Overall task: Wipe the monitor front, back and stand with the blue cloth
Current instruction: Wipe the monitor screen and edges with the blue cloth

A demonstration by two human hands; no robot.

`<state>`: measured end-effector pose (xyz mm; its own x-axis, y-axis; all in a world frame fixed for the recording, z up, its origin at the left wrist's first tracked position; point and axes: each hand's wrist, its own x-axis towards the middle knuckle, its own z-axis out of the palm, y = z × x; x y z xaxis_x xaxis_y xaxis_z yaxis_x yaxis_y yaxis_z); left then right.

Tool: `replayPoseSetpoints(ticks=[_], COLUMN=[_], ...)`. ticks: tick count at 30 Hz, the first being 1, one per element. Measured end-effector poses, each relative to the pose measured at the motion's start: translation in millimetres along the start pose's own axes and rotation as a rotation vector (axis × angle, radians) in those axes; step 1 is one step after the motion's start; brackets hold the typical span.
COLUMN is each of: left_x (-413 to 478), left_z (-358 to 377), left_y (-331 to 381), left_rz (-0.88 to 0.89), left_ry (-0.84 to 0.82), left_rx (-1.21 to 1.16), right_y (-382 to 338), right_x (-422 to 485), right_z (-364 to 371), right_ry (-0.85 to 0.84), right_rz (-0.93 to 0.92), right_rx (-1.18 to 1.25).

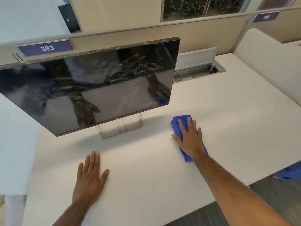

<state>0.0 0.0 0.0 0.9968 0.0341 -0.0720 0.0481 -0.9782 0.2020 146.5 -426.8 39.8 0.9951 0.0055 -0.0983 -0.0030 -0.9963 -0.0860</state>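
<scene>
Nearest you, your left hand [90, 176] lies flat on the white desk [146, 168], palm down, fingers stretched out and slightly spread, holding nothing. Your bare forearm runs back from it to the bottom edge of the view.

A little farther out and to the right, your right hand [189, 138] rests flat, palm down, on top of the blue cloth [176, 123]. The fingers are extended and pressed on the fabric, not curled around it. The cloth is folded and lies on the desk, showing past your fingertips and again beside your wrist.

Beyond your left hand, the stand [121, 127] sits on the desk, a pale base with a clear-looking upright. The monitor [91, 88] on it is dark and switched off. Its screen is covered in smears and streaks, and both your arms are reflected in it. The cloth lies to the right of the stand, well apart from the screen.

Behind the monitor runs a beige partition [130, 35] carrying a purple tag marked 383 [46, 48]. A second tag [265, 17] sits farther right, its number blurred. An open cable tray [199, 69] is set into the desk's far edge.
</scene>
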Motion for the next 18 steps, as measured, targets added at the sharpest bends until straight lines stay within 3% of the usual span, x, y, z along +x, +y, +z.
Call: replayPoseSetpoints(ticks=[8,11,18], left_x=[3,7,12], left_z=[-7,-26,-140], left_y=[0,8,25], left_rz=[-0.027,-0.066,-0.207], left_ry=[-0.102,-0.109,0.23], left_rx=[-0.041,-0.276,-0.912], right_y=[-1,0,1], right_x=[3,6,13], right_z=[13,13,16], right_ry=[0.039,0.068,0.106], right_rz=[0.004,0.033,0.127], right_rx=[0.009,0.035,0.367])
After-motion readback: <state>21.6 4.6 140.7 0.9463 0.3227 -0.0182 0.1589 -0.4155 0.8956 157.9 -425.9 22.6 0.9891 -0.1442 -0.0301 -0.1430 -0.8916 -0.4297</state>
